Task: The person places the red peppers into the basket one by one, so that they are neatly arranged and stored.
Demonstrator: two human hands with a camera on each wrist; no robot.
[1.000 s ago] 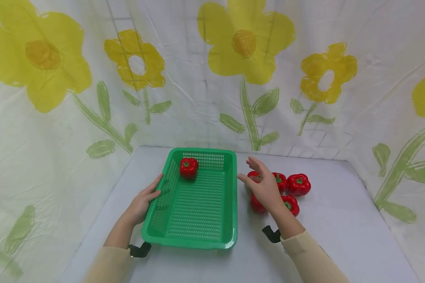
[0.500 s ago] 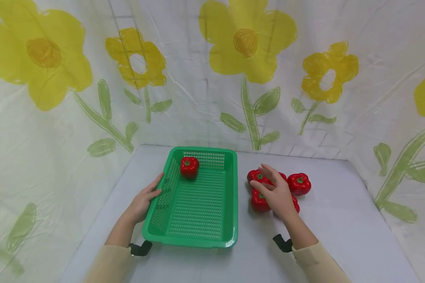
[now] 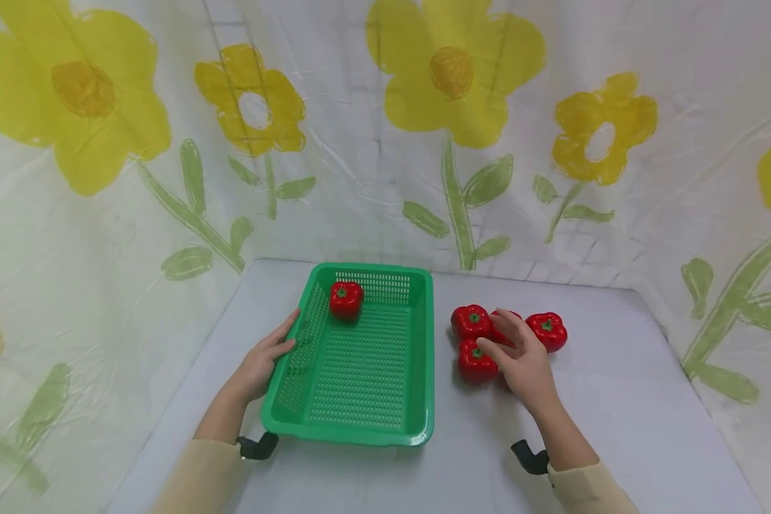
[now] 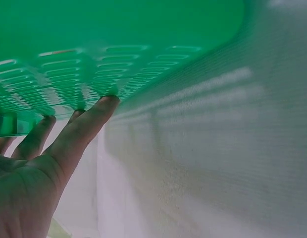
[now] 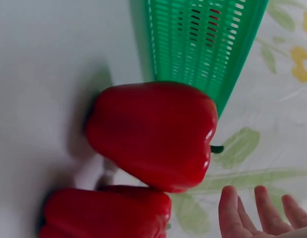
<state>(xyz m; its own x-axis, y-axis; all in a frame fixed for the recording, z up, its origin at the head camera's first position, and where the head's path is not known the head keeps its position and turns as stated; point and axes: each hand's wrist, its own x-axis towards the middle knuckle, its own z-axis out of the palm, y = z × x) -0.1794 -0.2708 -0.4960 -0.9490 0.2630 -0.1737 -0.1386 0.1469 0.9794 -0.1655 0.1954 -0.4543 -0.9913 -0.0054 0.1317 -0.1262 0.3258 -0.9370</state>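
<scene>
right hand (image 3: 525,365) has moved rightward over red peppers (image 3: 475,365), left hand (image 3: 257,368) touches basket (image 3: 360,385), both with fingers (image 5: 266,213) apart

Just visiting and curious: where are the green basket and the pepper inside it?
Green basket (image 3: 360,364): head view, on its slotted floor.
Red pepper (image 3: 347,304): head view, on its skin below the stem.

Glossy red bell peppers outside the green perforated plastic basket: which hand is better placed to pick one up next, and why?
Probably the right hand: it hovers above the red bell peppers, holding nothing. The left hand is across the green plastic basket, fingers touching its left side.
</scene>
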